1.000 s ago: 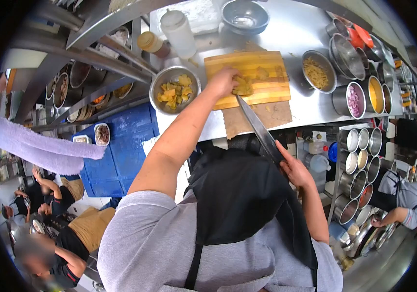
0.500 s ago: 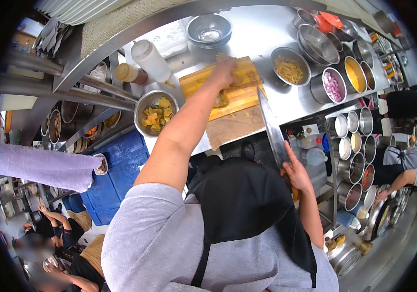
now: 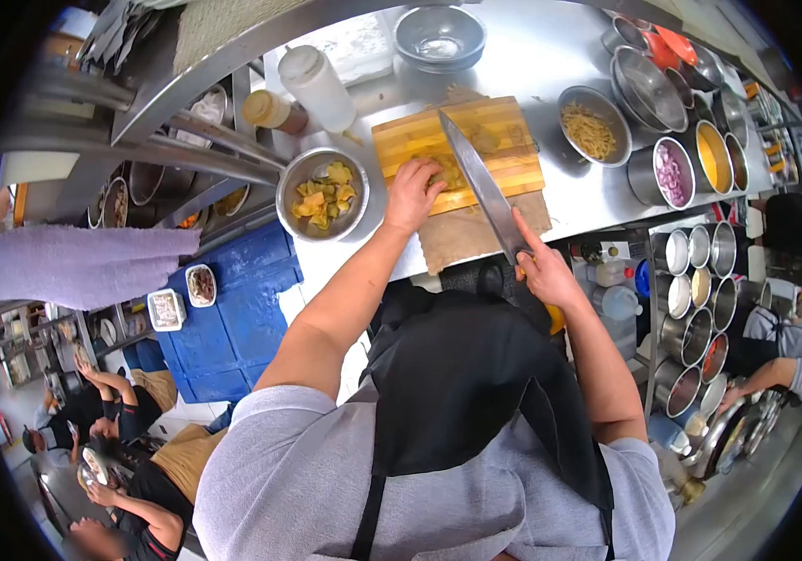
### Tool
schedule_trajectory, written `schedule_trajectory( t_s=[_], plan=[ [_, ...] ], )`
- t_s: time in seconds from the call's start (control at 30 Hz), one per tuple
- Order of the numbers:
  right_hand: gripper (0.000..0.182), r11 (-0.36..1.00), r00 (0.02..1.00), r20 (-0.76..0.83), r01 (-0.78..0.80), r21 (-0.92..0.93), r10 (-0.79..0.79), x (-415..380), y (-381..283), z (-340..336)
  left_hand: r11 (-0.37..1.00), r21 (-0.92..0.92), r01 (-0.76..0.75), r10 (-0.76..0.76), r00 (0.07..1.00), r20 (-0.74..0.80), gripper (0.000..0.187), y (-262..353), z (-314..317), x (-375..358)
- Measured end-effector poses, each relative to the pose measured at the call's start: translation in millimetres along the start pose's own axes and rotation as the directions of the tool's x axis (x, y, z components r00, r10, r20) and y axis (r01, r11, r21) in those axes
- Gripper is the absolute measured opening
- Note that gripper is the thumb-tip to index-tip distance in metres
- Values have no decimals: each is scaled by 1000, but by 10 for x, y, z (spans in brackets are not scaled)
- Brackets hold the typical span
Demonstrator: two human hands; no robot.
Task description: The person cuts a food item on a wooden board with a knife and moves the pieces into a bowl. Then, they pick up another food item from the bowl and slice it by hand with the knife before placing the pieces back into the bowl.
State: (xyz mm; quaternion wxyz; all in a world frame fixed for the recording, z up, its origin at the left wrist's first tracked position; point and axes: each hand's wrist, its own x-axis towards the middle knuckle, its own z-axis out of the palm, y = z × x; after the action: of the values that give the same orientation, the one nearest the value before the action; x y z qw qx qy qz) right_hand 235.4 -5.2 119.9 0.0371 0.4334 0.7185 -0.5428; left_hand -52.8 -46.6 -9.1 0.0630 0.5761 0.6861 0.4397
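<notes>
A large kitchen knife (image 3: 476,178) with a yellow handle is in my right hand (image 3: 550,271), index finger stretched along its back. Its blade slants over the wooden cutting board (image 3: 504,122), tip toward the far side. My left hand (image 3: 413,192) rests at the board's left front, fingers curled against a yellow-green piece of food (image 3: 447,173) left of the blade. A brown cloth (image 3: 462,238) sticks out under the board's near edge. Beside my left hand stands a metal bowl (image 3: 289,201) of yellow-green chunks. Right of the board is a bowl of pale strips (image 3: 591,131).
A squeeze bottle (image 3: 317,89), a sauce bottle (image 3: 270,112) and stacked metal bowls (image 3: 438,42) stand behind the board. Pots with chopped red onion (image 3: 669,173) and yellow liquid (image 3: 712,154) are at right. Blue lids (image 3: 232,309) lie lower left. Co-workers are on both sides.
My left hand has drawn back from the board's far side to its left front, onto the food. My right hand has raised the knife forward, its blade now over the board.
</notes>
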Motion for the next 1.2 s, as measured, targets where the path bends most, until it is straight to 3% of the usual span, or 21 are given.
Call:
schedule_trajectory(
  t_s=[0.27,0.43,0.7,1.1,1.2],
  plan=[
    [74,994,999,-27,33,-99,-36,206,-96,63,1000,-25,0,-1,1000,-23,33,-105,4,55],
    [74,996,1000,-9,18,-89,-19,206,-87,131,992,-124,-10,4,999,-52,19,-155,-1,46],
    [77,992,1000,-15,7,-130,-9,240,-89,308,994,-109,21,-30,996,-86,17,-98,-24,62],
    [77,996,996,-72,51,76,-45,862,-110,506,994,-108,24,-36,992,-117,21,-106,-13,44],
    [77,977,978,-134,174,121,-158,1049,-65,584,999,-50,-3,-4,989,-145,21,-119,10,27]
  ],
)
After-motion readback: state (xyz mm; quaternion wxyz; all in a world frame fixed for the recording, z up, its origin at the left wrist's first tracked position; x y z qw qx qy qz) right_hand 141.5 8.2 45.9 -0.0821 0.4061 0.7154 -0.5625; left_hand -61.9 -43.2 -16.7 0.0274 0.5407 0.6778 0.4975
